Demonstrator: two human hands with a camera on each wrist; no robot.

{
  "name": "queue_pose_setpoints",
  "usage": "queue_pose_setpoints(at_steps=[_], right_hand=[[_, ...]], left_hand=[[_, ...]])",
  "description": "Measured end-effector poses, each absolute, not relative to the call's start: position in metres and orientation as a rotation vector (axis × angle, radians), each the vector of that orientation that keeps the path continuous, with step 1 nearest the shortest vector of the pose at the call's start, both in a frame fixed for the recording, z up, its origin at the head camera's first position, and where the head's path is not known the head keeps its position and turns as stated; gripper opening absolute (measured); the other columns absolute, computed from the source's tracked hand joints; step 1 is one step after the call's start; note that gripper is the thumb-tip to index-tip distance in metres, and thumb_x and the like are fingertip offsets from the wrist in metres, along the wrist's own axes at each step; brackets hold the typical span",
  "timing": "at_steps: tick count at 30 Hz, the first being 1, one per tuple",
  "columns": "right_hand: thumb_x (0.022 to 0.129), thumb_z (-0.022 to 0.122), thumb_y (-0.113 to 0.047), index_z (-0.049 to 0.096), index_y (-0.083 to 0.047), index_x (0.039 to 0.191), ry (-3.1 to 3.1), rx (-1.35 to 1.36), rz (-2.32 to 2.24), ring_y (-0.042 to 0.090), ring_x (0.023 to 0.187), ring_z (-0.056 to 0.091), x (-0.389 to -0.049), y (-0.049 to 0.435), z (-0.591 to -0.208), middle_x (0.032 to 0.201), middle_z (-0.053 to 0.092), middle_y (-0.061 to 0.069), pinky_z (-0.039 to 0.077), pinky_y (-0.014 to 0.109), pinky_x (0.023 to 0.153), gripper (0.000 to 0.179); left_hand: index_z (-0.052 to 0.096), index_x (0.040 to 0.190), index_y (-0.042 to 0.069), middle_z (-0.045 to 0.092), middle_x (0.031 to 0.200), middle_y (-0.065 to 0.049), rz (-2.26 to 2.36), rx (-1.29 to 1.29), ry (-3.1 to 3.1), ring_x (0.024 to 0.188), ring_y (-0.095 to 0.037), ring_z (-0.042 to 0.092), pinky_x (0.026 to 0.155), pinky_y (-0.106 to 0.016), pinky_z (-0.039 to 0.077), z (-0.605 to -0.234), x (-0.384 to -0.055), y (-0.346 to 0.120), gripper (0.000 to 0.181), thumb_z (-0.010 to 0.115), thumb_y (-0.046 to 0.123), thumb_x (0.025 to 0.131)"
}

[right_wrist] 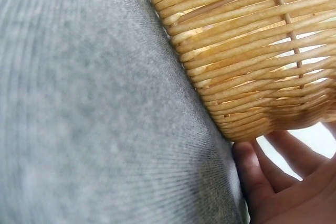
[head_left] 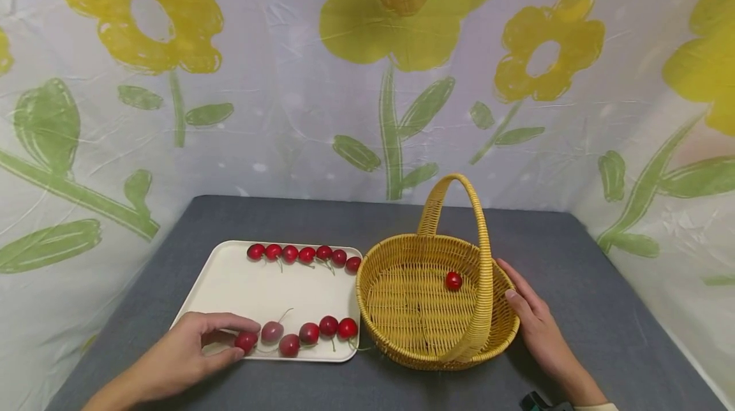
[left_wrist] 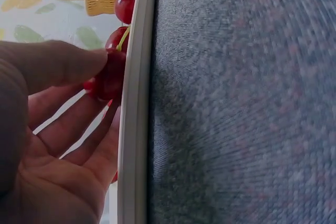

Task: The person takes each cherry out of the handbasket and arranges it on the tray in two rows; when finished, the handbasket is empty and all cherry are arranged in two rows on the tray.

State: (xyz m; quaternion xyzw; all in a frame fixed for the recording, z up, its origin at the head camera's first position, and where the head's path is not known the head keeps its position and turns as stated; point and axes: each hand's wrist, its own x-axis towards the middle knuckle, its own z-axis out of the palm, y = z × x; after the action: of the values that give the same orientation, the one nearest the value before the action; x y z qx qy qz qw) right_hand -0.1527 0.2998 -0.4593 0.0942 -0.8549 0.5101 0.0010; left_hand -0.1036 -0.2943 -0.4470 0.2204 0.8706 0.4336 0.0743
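At the tray's near left part, my left hand (head_left: 189, 347) pinches a red cherry (head_left: 246, 341) between thumb and fingers. The left wrist view shows the thumb pressed on this cherry (left_wrist: 111, 77), just inside the rim. To its right, several cherries (head_left: 309, 334) with thin stems lie in an uneven row on the white tray (head_left: 230, 290). My right hand (head_left: 536, 328) rests against the right outer side of a yellow wicker basket (head_left: 413, 296), fingers extended; in the right wrist view the thumb is by the basket's lower wall (right_wrist: 252, 93). One cherry (head_left: 453, 281) lies inside the basket.
Another row of several cherries (head_left: 289, 253) lies along the tray's far edge. The basket's tall arched handle (head_left: 485, 258) rises over its right half. Tray and basket stand side by side on a grey cloth-covered table (head_left: 298, 216), before a flower-printed curtain (head_left: 275, 111).
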Motion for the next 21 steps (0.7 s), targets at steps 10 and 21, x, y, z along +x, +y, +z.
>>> queue_pose_setpoints(at_steps=[10, 21], right_hand=[[0.121, 0.036, -0.038, 0.028, -0.042, 0.172, -2.687, 0.304, 1.601, -0.017, 0.151, 0.024, -0.154, 0.301, -0.459, 0.182, 0.026, 0.003, 0.029, -0.002, 0.106, 0.052], [0.122, 0.036, -0.037, 0.028, -0.041, 0.173, -2.680, 0.323, 1.615, -0.018, 0.151, 0.024, -0.153, 0.301, -0.460, 0.182, 0.026, 0.005, 0.029, -0.001, 0.106, 0.052]], left_hand=[[0.080, 0.128, 0.014, 0.080, 0.125, 0.003, 1.223, 0.466, 2.704, 0.104, 0.001, 0.070, 0.091, -0.016, 0.060, -0.446, -0.107, -0.288, 0.037, 0.088, 0.023, 0.094], [0.080, 0.130, 0.013, 0.080, 0.124, 0.003, 1.216, 0.438, 2.738, 0.095, 0.000, 0.070, 0.092, -0.018, 0.061, -0.449, -0.107, -0.282, 0.040, 0.089, 0.017, 0.092]])
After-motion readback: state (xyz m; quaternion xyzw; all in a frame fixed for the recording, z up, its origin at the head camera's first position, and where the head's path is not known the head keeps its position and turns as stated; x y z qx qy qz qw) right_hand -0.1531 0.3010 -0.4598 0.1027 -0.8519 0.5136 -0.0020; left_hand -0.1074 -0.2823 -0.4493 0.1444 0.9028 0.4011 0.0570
